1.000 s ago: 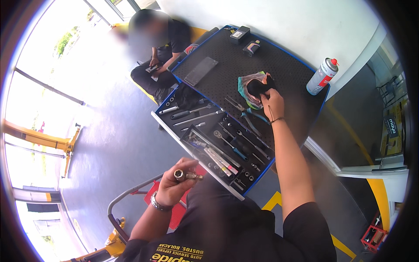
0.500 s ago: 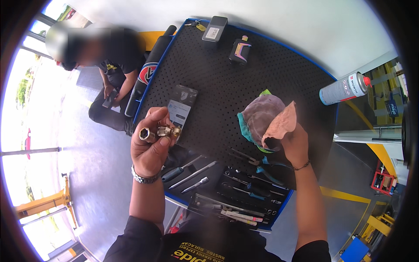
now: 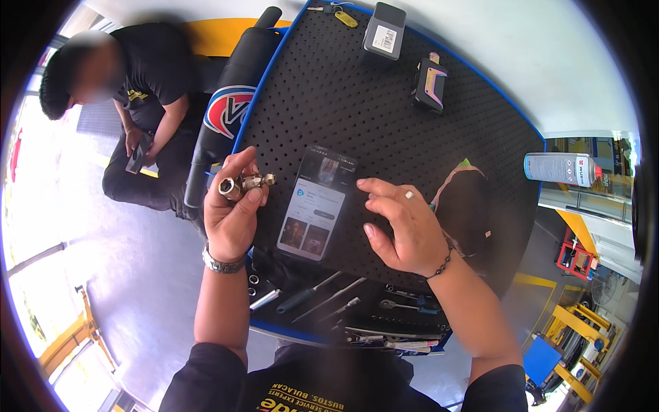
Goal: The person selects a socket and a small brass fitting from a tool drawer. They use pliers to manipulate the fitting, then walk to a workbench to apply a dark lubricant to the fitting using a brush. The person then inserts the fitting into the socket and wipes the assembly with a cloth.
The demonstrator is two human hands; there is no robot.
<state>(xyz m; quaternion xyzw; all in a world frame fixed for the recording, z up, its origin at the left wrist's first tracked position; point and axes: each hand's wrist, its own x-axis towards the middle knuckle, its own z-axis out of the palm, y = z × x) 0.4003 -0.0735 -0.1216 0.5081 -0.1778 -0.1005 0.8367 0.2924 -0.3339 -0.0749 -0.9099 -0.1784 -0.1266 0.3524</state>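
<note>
My left hand (image 3: pixel 235 213) is closed around a metal socket (image 3: pixel 230 188) and a shiny stepped metal fitting (image 3: pixel 258 181), pinched between thumb and fingers at the left of the bench mat. Lying face up on the black perforated mat, a phone (image 3: pixel 312 206) with a lit screen is just right of that hand. Close to the phone's right edge, my right hand (image 3: pixel 405 223) hovers with fingers apart and nothing held. Beyond its wrist lies a rag (image 3: pixel 449 180); only its pinkish edge and a green tip show plainly, and the rest looks dark and smeared.
Screwdrivers (image 3: pixel 309 292), a ratchet (image 3: pixel 408 307) and other tools lie along the bench's near side. Toward the far edge stand a dark box (image 3: pixel 384 33), a small black device (image 3: pixel 430 84) and keys (image 3: pixel 345 18). A spray can (image 3: pixel 559 169) is right. A seated person (image 3: pixel 154 110) holds a phone.
My right hand has let go of the rag and moved left toward the phone, fingers spreading. The left hand still holds the metal pieces. The whole view has shifted.
</note>
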